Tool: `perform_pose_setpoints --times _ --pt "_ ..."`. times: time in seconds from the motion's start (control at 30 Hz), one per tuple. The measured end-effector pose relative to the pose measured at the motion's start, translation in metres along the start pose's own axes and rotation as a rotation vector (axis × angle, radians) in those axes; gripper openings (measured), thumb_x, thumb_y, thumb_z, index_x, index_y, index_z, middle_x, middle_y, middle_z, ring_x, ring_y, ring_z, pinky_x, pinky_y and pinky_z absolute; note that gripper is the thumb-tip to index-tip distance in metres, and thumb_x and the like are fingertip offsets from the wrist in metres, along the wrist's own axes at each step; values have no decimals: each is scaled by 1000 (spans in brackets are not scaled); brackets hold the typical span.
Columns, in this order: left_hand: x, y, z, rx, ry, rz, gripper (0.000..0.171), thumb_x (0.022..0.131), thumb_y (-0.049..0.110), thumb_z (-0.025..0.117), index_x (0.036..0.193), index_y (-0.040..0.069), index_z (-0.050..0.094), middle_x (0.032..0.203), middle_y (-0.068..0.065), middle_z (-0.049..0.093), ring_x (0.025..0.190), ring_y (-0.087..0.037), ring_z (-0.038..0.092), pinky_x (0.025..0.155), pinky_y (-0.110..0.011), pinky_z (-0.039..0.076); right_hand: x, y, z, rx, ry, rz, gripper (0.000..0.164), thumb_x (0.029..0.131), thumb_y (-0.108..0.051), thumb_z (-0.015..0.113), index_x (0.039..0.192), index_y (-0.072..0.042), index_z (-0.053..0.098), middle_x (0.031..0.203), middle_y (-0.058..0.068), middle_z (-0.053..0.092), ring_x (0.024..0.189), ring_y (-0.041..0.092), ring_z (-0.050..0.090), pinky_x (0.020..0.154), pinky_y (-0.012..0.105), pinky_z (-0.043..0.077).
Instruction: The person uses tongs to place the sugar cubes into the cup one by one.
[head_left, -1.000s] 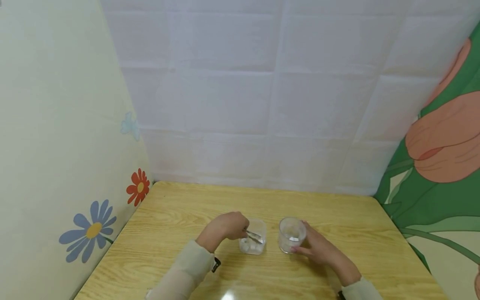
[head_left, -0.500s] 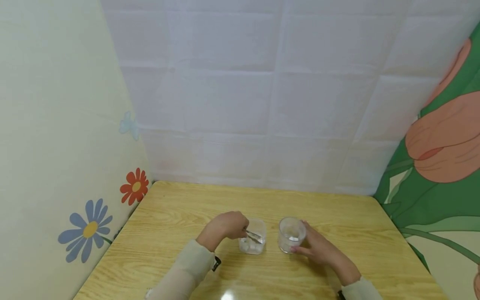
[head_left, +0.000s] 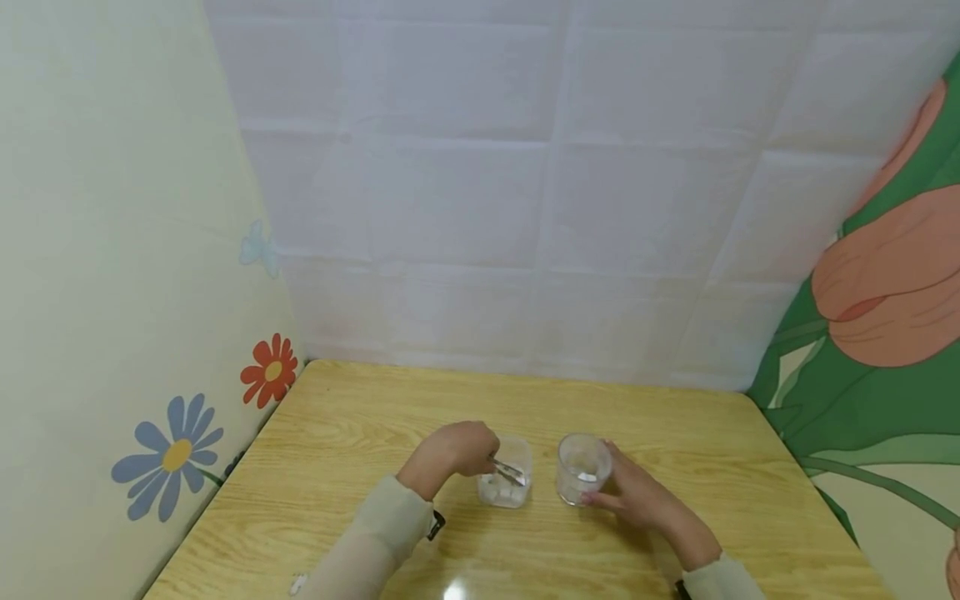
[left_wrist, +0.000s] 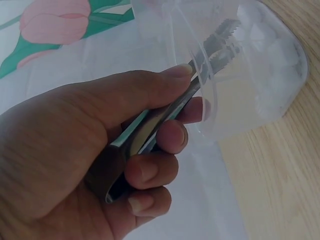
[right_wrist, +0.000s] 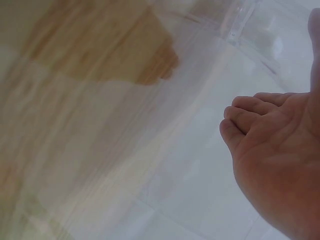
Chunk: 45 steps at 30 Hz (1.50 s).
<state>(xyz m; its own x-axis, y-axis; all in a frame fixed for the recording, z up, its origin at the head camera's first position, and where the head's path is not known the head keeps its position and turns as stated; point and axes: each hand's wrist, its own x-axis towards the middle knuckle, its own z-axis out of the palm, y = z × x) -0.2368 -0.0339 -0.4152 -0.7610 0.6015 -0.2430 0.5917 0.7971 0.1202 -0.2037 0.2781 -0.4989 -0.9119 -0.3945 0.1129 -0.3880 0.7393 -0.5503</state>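
Observation:
My left hand [head_left: 459, 450] grips metal tongs [left_wrist: 155, 120] with serrated ends. Their tips reach inside a clear square plastic container [head_left: 517, 447], and a narrow gap shows between them in the left wrist view. White, cloudy chunks that look like ice cubes [left_wrist: 282, 52] lie on the container's bottom. To the right, my right hand [head_left: 636, 492] holds a clear drinking glass [head_left: 572, 492] standing upright on the table, the thumb at its near side and the fingers behind it. Only part of the glass [right_wrist: 275, 35] shows in the right wrist view.
A wood-grain table [head_left: 375, 408] bears everything. White sheeting [head_left: 450, 317] hangs behind its far edge. Flower-painted walls border it left and right. A small white object [head_left: 297, 583], too small to identify, lies near the left sleeve.
Both hands, the container and the glass stay nearly where they were. The left forearm has shifted slightly, and more of the small white object beside the sleeve shows.

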Motion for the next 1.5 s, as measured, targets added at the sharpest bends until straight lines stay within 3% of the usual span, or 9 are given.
perform_pose_setpoints --times 0.37,0.6,0.77,1.5 --pt "1 3 -2 11 0 10 16 97 23 71 82 17 70 71 8 60 59 -6 50 58 -24 44 0 -1 0 9 6 4 94 87 -48 76 152 5 34 151 33 39 142 58 27 109 71 27" --pt "1 -1 2 -10 22 35 17 98 21 68 83 14 73 66 7 57 56 -6 45 56 -24 41 1 3 3 11 3 -23 89 88 -47 75 152 1 36 150 26 45 142 57 29 110 70 27" --pt "-1 -5 1 -36 34 46 17 99 20 67 85 12 73 65 8 56 55 -6 43 56 -23 40 0 3 3 7 1 -12 91 88 -49 74 152 2 35 151 29 42 142 57 28 110 70 27" --pt "-21 -22 -22 -158 121 86 21 99 21 67 80 14 65 65 7 53 55 -6 39 55 -24 36 1 2 2 3 17 -14 92 88 -47 76 152 4 35 151 30 42 142 57 28 111 69 26"
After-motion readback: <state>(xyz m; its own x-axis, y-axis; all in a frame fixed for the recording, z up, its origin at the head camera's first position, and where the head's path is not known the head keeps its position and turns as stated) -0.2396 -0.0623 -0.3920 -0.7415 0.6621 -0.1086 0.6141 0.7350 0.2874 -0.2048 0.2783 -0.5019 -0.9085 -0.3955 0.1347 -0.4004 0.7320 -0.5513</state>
